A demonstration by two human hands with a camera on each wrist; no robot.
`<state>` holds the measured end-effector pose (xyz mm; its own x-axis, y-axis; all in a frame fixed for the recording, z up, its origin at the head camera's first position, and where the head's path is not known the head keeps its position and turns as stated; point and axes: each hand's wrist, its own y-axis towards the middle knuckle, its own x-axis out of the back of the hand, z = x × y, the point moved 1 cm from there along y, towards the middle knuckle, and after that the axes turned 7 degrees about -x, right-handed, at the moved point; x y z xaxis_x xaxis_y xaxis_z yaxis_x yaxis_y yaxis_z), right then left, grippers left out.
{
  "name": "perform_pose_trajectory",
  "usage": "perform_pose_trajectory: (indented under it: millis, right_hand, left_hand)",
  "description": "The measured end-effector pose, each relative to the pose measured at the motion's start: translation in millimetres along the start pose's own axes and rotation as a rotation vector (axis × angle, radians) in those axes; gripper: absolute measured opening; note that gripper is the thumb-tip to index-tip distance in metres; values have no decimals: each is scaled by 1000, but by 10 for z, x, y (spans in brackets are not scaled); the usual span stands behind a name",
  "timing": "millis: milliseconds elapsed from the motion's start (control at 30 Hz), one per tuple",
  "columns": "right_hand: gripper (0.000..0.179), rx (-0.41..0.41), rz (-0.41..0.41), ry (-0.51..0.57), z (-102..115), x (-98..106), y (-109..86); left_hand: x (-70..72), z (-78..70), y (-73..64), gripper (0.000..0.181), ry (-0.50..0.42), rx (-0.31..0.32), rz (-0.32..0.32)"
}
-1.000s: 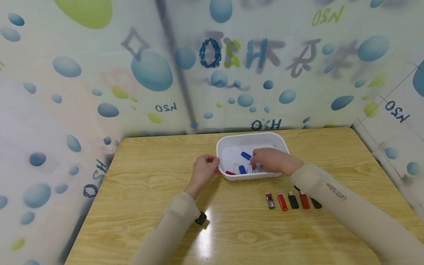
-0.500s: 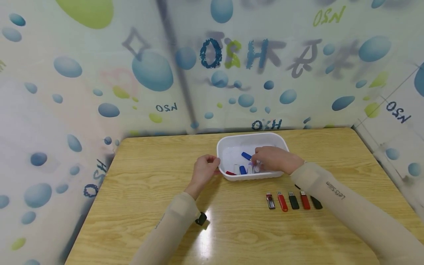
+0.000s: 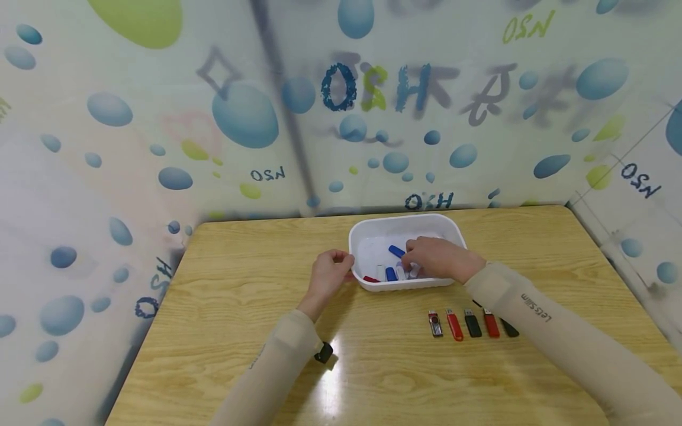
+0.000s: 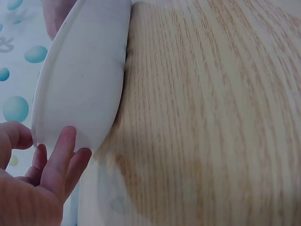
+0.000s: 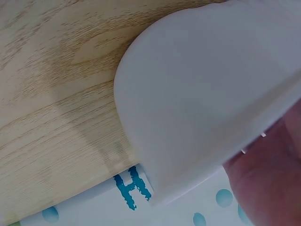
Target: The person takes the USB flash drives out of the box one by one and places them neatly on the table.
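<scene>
A white plastic tub (image 3: 367, 231) stands near the table's back edge. My left hand (image 3: 327, 275) pinches its left rim; in the left wrist view, the thumb and fingers (image 4: 69, 136) lie on either side of that rim. My right hand (image 3: 439, 257) reaches over the right wall, fingers bent down among USB sticks. Its fingertips are hidden, so a grip cannot be made out. By them lie a white USB stick (image 3: 401, 272) and a blue USB stick (image 3: 396, 251). Further left are another blue USB stick (image 3: 391, 274), a white one (image 3: 380, 273) and a red one (image 3: 370, 278).
On the table (image 3: 240, 284), in front of the tub, several USB sticks form a row, from a red-and-silver one (image 3: 435, 324) to a black one (image 3: 509, 328) partly under the right sleeve. A small black object (image 3: 324, 352) sits at the left sleeve. A patterned wall (image 3: 319, 148) rises behind.
My right hand's fingers shift slightly among the USB sticks, and the white sticks by them change place a little. My left hand keeps its place on the rim.
</scene>
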<state>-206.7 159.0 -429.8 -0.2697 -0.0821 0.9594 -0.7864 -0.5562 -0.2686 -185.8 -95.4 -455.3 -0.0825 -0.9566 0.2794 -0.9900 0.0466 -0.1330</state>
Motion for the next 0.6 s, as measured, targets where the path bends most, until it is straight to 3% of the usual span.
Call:
perform_pose_trajectory:
  millis: [367,600]
  right_hand:
    - [15,-8,-51,-53,-69,61,-75]
    - [13,-2,-167,-43,-113,168,-229]
  left_hand:
    - [-8,23,13,26,10,14,3]
    - [-8,3,6,26,15,24,1]
